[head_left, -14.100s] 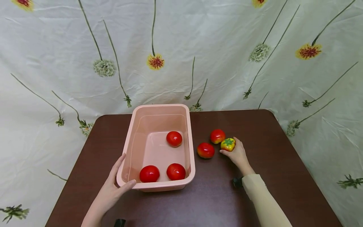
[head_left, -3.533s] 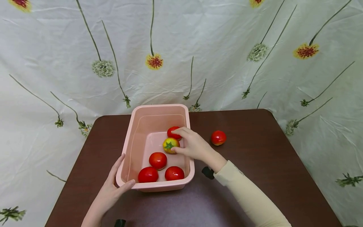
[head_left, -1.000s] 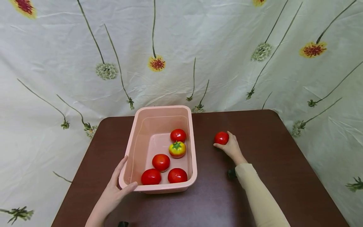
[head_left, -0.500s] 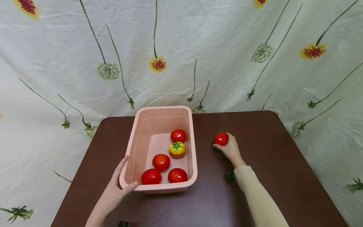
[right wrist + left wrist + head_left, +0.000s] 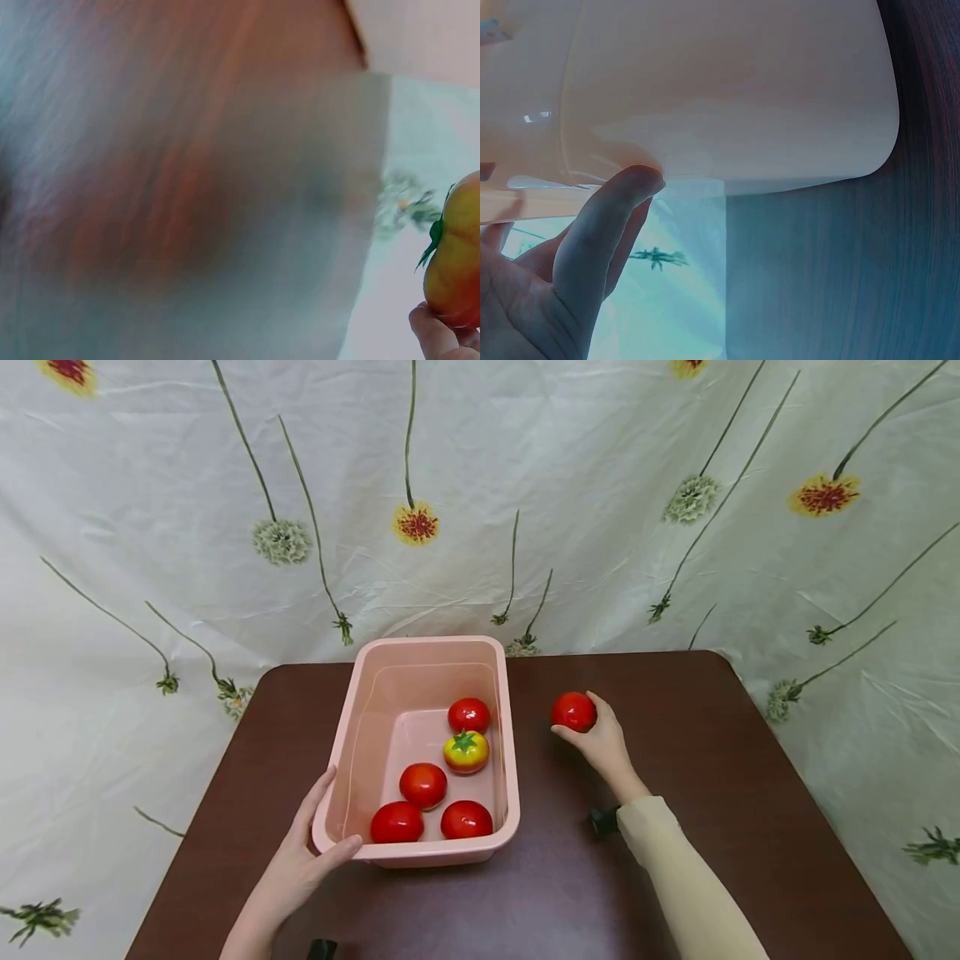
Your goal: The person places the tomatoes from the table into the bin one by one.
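Note:
A pink plastic tub (image 5: 506,752) stands on the brown table (image 5: 675,860). In it lie several red tomatoes (image 5: 423,784) and one yellow-red tomato (image 5: 466,751) with a green stem. My left hand (image 5: 300,860) holds the tub's near-left corner, its thumb (image 5: 604,225) against the outer wall (image 5: 727,97). My right hand (image 5: 600,743) grips a red tomato (image 5: 573,711), lifted just off the table to the right of the tub. In the blurred right wrist view that tomato (image 5: 454,259) shows at the right edge, above a fingertip (image 5: 439,334).
A cream cloth printed with long-stemmed flowers (image 5: 480,485) hangs behind the table and drapes around its edges. The table's right half (image 5: 750,760) carries nothing but my right arm in a beige sleeve (image 5: 686,885).
My right hand has closed round the last loose tomato and lifted it slightly, up and toward the tub. Before that it put the other loose tomatoes into the tub. The left hand stays put.

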Motion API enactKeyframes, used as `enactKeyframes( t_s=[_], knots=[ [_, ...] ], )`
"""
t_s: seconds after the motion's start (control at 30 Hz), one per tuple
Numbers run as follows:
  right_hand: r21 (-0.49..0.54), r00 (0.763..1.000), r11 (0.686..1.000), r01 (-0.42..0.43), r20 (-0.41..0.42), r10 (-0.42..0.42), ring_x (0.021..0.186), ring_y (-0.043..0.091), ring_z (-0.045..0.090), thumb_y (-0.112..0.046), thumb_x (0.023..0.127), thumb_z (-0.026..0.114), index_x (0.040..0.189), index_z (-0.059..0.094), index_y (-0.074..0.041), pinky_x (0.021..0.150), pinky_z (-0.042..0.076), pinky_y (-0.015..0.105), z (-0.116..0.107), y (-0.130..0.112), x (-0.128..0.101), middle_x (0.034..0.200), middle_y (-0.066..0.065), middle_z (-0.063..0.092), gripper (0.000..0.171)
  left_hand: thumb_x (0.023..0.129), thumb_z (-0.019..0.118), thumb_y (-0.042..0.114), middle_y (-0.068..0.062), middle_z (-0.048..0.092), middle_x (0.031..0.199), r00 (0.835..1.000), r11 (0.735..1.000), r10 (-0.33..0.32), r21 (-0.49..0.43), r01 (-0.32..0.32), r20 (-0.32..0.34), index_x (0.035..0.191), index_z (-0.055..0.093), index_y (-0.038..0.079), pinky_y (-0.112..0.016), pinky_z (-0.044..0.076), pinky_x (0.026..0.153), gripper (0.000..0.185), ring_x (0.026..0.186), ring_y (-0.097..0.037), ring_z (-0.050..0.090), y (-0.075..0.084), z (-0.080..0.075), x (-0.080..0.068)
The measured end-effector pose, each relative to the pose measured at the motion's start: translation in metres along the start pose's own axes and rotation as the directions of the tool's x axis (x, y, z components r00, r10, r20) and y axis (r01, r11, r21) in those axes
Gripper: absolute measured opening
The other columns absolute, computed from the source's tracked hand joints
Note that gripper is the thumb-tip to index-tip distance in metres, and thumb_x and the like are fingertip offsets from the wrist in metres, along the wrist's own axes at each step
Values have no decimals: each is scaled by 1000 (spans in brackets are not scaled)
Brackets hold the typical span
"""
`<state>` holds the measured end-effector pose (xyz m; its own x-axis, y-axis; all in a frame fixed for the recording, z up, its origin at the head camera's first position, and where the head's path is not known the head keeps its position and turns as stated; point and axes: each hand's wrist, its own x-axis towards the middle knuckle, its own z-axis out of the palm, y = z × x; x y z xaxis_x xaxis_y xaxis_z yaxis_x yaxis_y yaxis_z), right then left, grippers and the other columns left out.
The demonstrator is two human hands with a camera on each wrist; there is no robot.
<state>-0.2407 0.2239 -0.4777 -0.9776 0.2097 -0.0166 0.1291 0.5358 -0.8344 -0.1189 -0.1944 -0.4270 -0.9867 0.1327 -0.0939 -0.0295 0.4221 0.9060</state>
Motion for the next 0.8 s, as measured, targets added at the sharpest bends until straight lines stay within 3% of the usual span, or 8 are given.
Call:
enactKeyframes(
  t_s=[0.4, 0.8],
  knots=[
    [107, 994, 989, 107, 14, -109, 132, 36, 45, -32, 79, 82, 151, 34, -9, 104, 45, 52, -7, -49, -14, 152, 15, 38, 90, 86, 74, 20, -17, 16, 161, 1000, 999, -26, 46, 25, 6, 159, 12, 29, -6, 39, 86, 95, 139, -40, 29, 3, -2, 1],
    [255, 970, 944, 209, 67, -233, 134, 31, 47, -18, 78, 84, 150, 34, -11, 105, 45, 45, -11, -100, -36, 150, 12, 40, 88, 87, 73, 17, -18, 13, 161, 999, 999, -22, -23, 23, 29, 159, 11, 30, -9, 44, 84, 96, 139, -42, 28, 3, -2, 2]
  ],
)
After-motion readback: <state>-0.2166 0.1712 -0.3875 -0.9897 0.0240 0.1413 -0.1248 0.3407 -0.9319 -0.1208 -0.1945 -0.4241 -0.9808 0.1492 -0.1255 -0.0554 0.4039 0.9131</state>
